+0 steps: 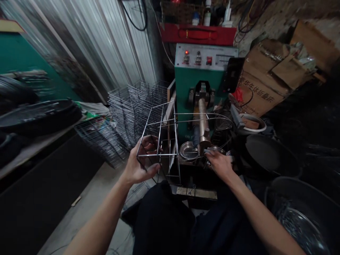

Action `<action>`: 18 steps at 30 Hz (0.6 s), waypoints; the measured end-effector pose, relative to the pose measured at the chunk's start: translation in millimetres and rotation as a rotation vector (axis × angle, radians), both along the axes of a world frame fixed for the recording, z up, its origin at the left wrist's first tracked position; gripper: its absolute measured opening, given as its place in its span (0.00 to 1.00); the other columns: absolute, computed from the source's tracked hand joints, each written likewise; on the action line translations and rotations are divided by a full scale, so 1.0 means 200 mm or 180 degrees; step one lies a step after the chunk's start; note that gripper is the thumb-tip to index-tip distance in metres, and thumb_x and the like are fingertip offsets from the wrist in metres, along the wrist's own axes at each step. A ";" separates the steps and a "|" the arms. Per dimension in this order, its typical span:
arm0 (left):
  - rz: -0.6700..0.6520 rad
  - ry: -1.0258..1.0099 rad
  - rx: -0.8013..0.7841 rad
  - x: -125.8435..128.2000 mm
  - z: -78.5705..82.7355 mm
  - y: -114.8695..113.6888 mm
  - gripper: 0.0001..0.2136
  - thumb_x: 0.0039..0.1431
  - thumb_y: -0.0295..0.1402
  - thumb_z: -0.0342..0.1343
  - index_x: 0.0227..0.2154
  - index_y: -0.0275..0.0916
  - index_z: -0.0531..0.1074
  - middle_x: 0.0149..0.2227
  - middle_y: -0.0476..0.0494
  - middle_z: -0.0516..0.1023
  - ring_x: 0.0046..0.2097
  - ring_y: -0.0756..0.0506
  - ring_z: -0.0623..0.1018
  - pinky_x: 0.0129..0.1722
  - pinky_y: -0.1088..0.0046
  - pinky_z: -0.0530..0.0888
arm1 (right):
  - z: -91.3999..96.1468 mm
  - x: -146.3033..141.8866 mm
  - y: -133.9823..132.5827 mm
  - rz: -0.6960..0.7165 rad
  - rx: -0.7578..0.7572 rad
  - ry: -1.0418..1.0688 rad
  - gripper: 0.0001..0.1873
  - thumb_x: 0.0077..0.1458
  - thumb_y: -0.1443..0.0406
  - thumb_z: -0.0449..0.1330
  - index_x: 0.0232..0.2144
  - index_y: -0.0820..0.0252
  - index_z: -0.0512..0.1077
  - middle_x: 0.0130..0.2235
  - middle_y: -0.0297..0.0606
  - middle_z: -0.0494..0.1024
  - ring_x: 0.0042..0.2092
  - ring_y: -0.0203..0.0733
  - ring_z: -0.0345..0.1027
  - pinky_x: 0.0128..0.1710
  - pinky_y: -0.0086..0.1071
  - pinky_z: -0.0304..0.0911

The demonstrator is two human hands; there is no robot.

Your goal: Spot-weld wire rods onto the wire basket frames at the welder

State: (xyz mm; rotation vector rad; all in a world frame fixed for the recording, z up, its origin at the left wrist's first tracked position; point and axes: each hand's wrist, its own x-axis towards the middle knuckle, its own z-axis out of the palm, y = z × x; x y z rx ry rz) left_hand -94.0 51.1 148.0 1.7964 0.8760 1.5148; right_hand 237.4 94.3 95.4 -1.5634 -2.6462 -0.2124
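Note:
My left hand (138,163) is curled around the near left side of a wire rack (167,155), a box-like frame of thin shiny rods held in the air. The rack's right side reaches toward a green machine (182,85), beside its thick brass-coloured metal arm (202,117). Just below that arm's lower end is my right hand (219,163), its fingers pressed together. What sits between its fingertips is too small to make out. A small round metal dish (188,150) lies to the left of these fingertips.
Stacked wire racks (132,109) stand at the left, near a corrugated metal wall (103,42). A dark phone (233,74) is fixed to the machine. Cardboard boxes (259,94), a dark round pan (268,152) and a tub (281,184) of metal pieces crowd the right.

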 end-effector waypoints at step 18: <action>-0.0069 -0.0065 0.0074 0.02 -0.04 -0.07 0.40 0.40 0.28 0.72 0.61 0.49 0.68 0.53 0.39 0.74 0.46 0.38 0.79 0.44 0.60 0.83 | -0.06 0.08 -0.17 0.0344 0.0976 0.0749 0.16 0.65 0.74 0.56 0.50 0.60 0.79 0.54 0.47 0.82 0.58 0.46 0.74 0.50 0.33 0.74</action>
